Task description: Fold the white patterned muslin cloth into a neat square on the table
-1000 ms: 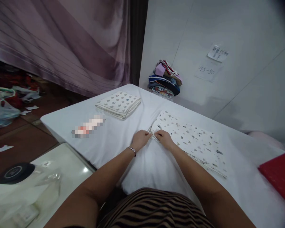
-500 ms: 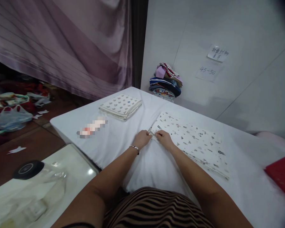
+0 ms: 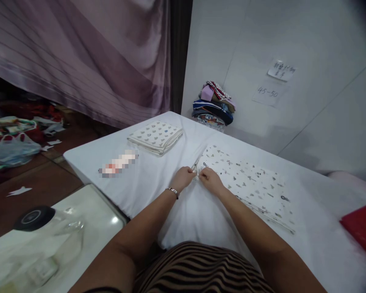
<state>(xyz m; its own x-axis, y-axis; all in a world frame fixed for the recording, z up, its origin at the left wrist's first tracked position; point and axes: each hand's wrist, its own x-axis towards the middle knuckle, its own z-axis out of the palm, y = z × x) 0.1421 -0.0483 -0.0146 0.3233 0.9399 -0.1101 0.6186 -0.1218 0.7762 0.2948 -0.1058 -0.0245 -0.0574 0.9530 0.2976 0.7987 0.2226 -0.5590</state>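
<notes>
A white cloth with a small grey print (image 3: 250, 181) lies folded in layers on the white-covered table (image 3: 149, 179). My left hand (image 3: 184, 179), with a bracelet at the wrist, pinches the cloth's near left corner. Close beside it, my right hand (image 3: 212, 181) has its fingers curled on the same corner and edge. Both sets of fingertips hide part of the layers there. Farther back to the left sits a second folded cloth (image 3: 155, 136), cream with a grey print, which neither hand touches.
A blurred-out item (image 3: 118, 163) lies on the table's left part. At lower left, a white surface (image 3: 106, 203) bears a clear bottle with a black lid (image 3: 35, 217). A red item (image 3: 361, 226) is at the right edge. Folded clothes (image 3: 212, 103) are stacked by the wall.
Both hands stay at the cloth's corner. The right hand's fingers have shifted slightly, and the left edge of the cloth looks a little lifted and opened between the hands.
</notes>
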